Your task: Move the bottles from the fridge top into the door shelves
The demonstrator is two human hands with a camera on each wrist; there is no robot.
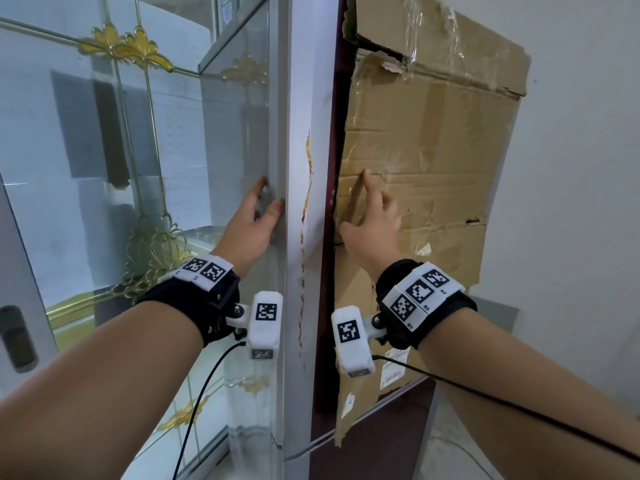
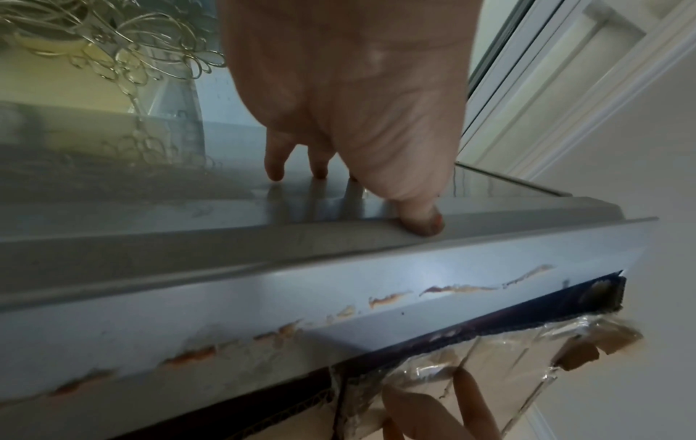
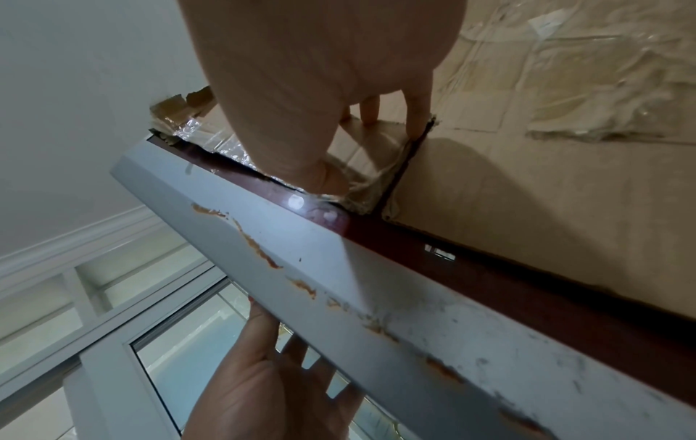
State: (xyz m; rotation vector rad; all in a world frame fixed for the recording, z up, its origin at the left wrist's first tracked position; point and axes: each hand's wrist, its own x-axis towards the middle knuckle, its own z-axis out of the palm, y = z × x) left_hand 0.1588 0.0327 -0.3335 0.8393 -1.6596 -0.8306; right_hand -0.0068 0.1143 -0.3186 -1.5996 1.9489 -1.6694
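No bottles and no door shelves show in any view. A tall fridge stands before me with its grey, rust-streaked edge [image 1: 298, 150] towards me. My left hand [image 1: 265, 202] lies on the grey side panel [image 2: 150, 193], its straight fingertips [image 2: 275, 175] touching it and the thumb pressed on the ridge. My right hand [image 1: 363, 206] rests on the brown cardboard [image 1: 433, 150] taped over the maroon face [image 1: 337, 133]. Its fingertips [image 3: 414, 128] sit at a slit in the cardboard and its thumb at the taped edge. Neither hand holds anything.
A glass sliding door with gold flower ornaments [image 1: 121, 133] fills the left, with a dark handle [image 1: 17, 337] at the lower left. A white wall [image 1: 571, 168] is on the right. Black cables [image 1: 204, 393] hang from both wrist cameras.
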